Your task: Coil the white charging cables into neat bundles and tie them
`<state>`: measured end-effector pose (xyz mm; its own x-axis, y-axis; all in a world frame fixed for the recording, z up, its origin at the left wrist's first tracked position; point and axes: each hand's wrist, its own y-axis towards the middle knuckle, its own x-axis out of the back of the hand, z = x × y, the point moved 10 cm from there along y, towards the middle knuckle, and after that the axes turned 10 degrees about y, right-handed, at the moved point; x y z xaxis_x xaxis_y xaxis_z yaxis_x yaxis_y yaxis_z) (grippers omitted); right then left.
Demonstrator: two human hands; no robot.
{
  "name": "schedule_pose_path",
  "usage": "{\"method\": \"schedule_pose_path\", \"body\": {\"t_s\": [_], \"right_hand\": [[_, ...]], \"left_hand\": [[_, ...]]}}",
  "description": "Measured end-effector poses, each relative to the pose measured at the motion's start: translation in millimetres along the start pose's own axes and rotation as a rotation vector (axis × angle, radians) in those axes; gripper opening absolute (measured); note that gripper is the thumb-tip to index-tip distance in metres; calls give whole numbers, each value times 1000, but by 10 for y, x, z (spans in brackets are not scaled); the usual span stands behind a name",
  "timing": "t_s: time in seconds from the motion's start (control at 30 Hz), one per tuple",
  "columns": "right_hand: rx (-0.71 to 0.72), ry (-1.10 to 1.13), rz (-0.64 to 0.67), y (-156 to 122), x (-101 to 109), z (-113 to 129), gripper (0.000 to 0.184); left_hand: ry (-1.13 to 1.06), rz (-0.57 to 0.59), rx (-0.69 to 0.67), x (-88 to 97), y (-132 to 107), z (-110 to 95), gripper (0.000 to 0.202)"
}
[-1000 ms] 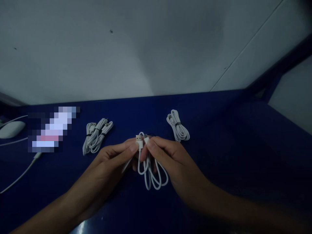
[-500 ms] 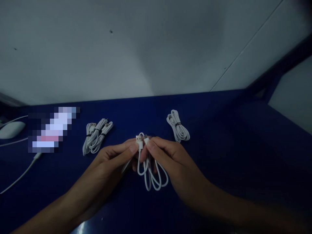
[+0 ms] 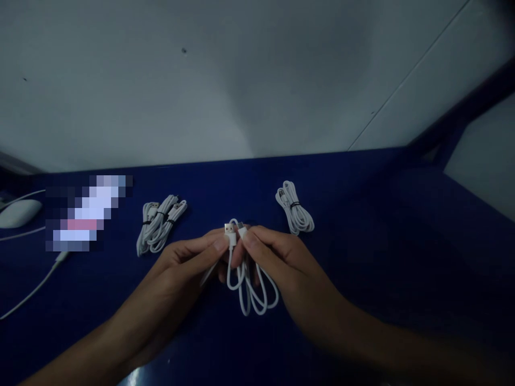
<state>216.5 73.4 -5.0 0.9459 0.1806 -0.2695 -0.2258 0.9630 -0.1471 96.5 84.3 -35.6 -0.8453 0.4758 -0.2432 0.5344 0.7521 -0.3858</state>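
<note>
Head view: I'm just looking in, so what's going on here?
The left hand and right hand hold a white cable between them, its two plugs pinched side by side and its loops hanging below. Farther back on the blue table, tied cable bundles lie grouped to the left, and a single tied bundle lies to the right.

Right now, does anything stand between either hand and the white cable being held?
Nothing visible does. The left hand and right hand both touch the cable directly, near its plugs. The tied bundles at left and single bundle at right lie farther back on the blue tabletop, not in between.
</note>
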Motion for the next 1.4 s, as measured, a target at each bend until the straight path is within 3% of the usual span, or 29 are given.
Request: {"method": "schedule_pose_path", "body": {"t_s": [1.4], "right_hand": [[7,-9,-10,7,5,7,38]], "left_hand": [[14,36,3,11,-21,36,36]]}}
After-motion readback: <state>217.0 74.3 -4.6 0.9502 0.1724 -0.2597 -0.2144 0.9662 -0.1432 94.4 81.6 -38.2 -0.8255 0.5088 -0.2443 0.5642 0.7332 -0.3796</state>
